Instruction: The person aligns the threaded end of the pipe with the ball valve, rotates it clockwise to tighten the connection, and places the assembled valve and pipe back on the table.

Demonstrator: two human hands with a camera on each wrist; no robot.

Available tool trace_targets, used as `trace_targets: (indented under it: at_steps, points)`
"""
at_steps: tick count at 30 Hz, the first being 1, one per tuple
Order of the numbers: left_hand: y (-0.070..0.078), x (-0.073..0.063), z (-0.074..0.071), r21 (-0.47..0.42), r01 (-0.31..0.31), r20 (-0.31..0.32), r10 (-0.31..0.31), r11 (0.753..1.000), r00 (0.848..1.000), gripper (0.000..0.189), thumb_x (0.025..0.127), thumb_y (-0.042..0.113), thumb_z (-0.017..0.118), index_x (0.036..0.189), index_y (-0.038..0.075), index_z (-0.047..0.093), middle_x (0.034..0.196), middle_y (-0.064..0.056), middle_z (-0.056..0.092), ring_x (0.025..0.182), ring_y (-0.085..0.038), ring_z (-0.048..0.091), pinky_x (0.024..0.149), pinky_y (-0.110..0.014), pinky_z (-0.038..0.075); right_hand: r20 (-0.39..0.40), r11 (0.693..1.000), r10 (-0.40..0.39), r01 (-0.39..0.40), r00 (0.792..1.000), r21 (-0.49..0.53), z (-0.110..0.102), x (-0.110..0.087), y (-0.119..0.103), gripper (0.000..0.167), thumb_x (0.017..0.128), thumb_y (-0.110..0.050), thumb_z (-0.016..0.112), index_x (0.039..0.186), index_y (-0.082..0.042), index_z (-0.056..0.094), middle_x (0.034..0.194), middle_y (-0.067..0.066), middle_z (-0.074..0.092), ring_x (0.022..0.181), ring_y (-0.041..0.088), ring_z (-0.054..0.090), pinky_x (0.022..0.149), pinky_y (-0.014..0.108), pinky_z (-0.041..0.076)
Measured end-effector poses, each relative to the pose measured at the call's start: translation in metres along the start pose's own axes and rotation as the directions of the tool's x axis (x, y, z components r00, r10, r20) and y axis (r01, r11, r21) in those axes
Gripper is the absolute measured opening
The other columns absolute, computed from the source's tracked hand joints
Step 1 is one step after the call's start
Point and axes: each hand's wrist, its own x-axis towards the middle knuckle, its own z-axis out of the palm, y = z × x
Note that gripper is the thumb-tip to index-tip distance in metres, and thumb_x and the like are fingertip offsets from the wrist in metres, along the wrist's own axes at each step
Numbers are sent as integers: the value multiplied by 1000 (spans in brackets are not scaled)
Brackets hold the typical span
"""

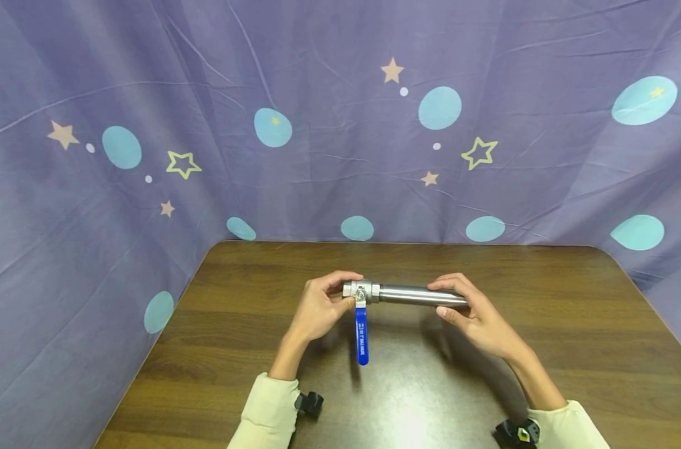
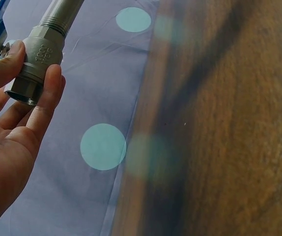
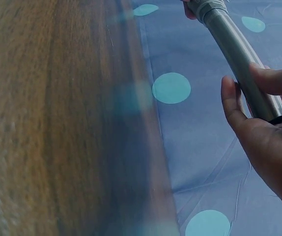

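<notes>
A steel ball valve (image 1: 366,290) with a blue lever handle (image 1: 362,337) is joined to a shiny metal pipe (image 1: 405,295), and both are held up above the table. My left hand (image 1: 323,305) grips the valve body at its free end, thumb on one side and fingers on the other. In the left wrist view, the valve's open threaded end (image 2: 24,92) faces down toward the palm. My right hand (image 1: 478,315) holds the pipe near its far end, between thumb and fingers. Threads (image 2: 54,24) show where the pipe enters the valve. The lever points toward me.
Below the hands lies a brown wooden table (image 1: 234,349) with rounded far corners. A purple curtain (image 1: 318,174) with stars and blue dots hangs behind it and along the left side. Black wrist cameras (image 1: 310,404) sit at both sleeves.
</notes>
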Motion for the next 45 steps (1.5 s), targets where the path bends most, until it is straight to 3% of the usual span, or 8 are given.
trace_targets:
  at_steps: [9,16,27,39,42,45]
  points:
    - [0,-2,0,-4,17,-1,-17,1000,1000,44,83,-17,71,124,0,75,119,-24,77,101,-23,73,94,-33,68,-6,1000,26,-26,1000,-1,0,0,2,44,93,9,73,132,-11,69,128,8,68,120,0,60,102,9,47]
    - [0,-2,0,-1,15,8,-15,1000,1000,45,83,-17,70,125,1,75,122,-23,76,103,-25,73,93,-30,68,-10,999,28,-27,1000,31,0,0,2,39,96,7,71,133,-4,70,125,11,70,111,4,65,94,11,55]
    - [-1,-2,1,-2,2,7,-2,1000,1000,44,84,-18,71,123,0,75,120,-24,76,101,-22,73,92,-30,68,19,990,57,-59,998,126,-3,0,3,35,101,8,62,135,9,65,117,14,69,90,11,76,80,26,68]
    - [1,-3,2,5,15,6,-15,1000,1000,44,84,-18,72,124,0,75,120,-24,77,104,-26,73,94,-30,67,23,989,84,-86,996,123,-3,0,3,32,105,4,58,136,2,67,110,12,71,87,18,78,79,29,68]
    - [0,-3,2,2,15,5,-15,1000,1000,45,83,-18,71,124,0,75,120,-25,77,104,-27,74,94,-31,67,28,989,70,-73,997,130,-3,0,1,34,104,5,59,137,1,66,118,13,69,90,17,77,81,29,68]
    - [0,-3,1,2,10,2,-10,1000,1000,45,83,-18,71,123,1,76,120,-24,77,104,-26,74,93,-31,67,32,991,38,-41,999,127,-2,1,-1,40,101,7,63,140,0,63,133,16,64,107,9,73,92,25,66]
